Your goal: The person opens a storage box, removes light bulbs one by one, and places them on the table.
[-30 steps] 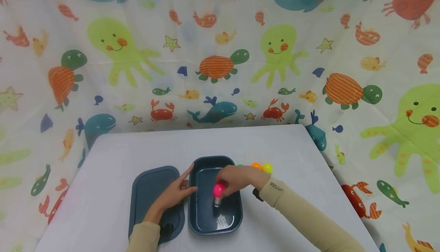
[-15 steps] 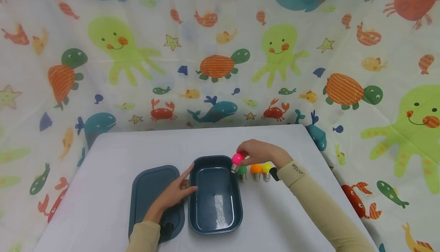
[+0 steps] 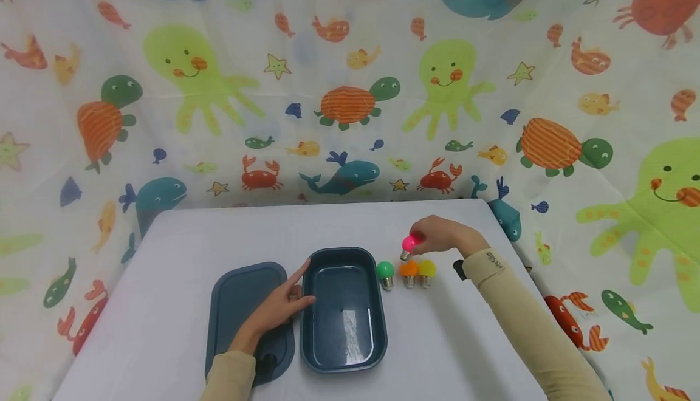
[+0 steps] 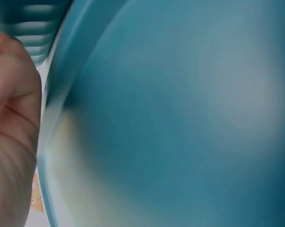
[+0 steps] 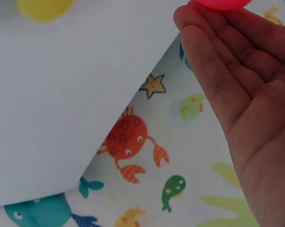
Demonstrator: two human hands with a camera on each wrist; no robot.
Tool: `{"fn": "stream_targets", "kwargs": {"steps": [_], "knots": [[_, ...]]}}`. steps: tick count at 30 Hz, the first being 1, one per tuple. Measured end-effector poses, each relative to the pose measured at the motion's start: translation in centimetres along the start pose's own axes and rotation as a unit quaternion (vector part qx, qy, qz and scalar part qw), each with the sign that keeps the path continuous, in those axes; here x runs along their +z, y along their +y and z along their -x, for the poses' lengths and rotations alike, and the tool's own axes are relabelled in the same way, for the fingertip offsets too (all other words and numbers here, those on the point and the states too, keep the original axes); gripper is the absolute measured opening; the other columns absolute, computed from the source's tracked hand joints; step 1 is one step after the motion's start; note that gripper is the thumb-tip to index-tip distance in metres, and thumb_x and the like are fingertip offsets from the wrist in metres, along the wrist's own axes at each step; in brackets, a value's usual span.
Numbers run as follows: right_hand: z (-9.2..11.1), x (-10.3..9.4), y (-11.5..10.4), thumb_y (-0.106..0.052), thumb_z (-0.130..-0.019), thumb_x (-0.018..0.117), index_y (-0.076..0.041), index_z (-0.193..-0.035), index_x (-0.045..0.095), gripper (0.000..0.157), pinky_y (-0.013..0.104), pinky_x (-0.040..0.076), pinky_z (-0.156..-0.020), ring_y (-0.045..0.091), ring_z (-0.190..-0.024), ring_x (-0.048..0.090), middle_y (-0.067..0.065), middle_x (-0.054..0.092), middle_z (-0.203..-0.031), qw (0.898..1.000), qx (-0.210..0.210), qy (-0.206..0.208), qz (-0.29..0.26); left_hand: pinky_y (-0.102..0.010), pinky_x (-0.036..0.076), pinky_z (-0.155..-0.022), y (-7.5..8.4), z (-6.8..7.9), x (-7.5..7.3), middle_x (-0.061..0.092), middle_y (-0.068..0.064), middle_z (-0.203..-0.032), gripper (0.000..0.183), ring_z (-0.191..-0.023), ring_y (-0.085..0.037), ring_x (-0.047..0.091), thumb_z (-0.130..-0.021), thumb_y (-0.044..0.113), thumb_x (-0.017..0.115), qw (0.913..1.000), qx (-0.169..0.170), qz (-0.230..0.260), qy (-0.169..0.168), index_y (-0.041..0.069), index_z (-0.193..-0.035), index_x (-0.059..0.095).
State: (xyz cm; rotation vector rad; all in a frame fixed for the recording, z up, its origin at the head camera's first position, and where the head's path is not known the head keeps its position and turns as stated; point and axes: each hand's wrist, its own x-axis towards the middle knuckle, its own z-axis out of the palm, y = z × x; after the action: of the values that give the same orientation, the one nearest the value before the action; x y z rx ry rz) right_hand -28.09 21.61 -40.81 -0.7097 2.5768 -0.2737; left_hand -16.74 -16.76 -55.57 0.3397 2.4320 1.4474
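Note:
In the head view, a pink light bulb [image 3: 409, 243] hangs tilted, base down, from the fingertips of my right hand [image 3: 445, 234], which pinches its round top above the table. Just below it, an orange bulb [image 3: 409, 269] and a yellow bulb [image 3: 427, 268] stand side by side, with a green bulb [image 3: 385, 269] to their left by the box. My left hand [image 3: 276, 310] touches the left rim of a dark blue box [image 3: 383, 328], index finger straight along it and thumb across the edge. In the right wrist view, the pink bulb [image 5: 223, 4] shows only partly.
A flat dark blue lid [image 3: 235, 291] lies left of the box, partly under my left forearm. The white table [image 3: 481, 328] ends at a patterned sea-animal cloth [image 3: 350, 146] behind and at both sides.
My right hand has lifted the pink bulb out of the box and carried it right and back, over the other bulbs. My left hand has stayed at the box rim.

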Motion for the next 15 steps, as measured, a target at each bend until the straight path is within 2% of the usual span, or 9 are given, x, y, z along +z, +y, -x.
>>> {"fn": "stream_targets", "kwargs": {"steps": [6, 15], "knots": [[1.1, -0.6, 2.9, -0.030, -0.085, 0.076, -0.007, -0.110, 0.067, 0.035, 0.036, 0.052, -0.079, 0.019, -0.087, 0.056, 0.000, 0.063, -0.091, 0.998, 0.057, -0.037, 0.005, -0.027, 0.039, -0.049, 0.0, -0.1, 0.0, 0.050, -0.003, -0.076, 0.083, -0.054, -0.012, 0.043, -0.091, 0.039, 0.069, 1.0000, 0.002, 0.003, -0.002, 0.039, -0.156, 0.017], [1.7, 0.9, 5.1, -0.027, -0.083, 0.079, -0.009, -0.113, 0.068, 0.036, 0.041, 0.052, -0.084, 0.021, -0.090, 0.055, 0.001, 0.062, -0.093, 0.989, 0.124, -0.082, 0.015, -0.027, 0.040, -0.049, 0.0, -0.1, 0.1, 0.050, -0.004, -0.076, 0.083, -0.055, -0.013, 0.044, -0.090, 0.038, 0.070, 1.0000, -0.003, 0.002, 0.000, 0.040, -0.156, 0.018]]}}
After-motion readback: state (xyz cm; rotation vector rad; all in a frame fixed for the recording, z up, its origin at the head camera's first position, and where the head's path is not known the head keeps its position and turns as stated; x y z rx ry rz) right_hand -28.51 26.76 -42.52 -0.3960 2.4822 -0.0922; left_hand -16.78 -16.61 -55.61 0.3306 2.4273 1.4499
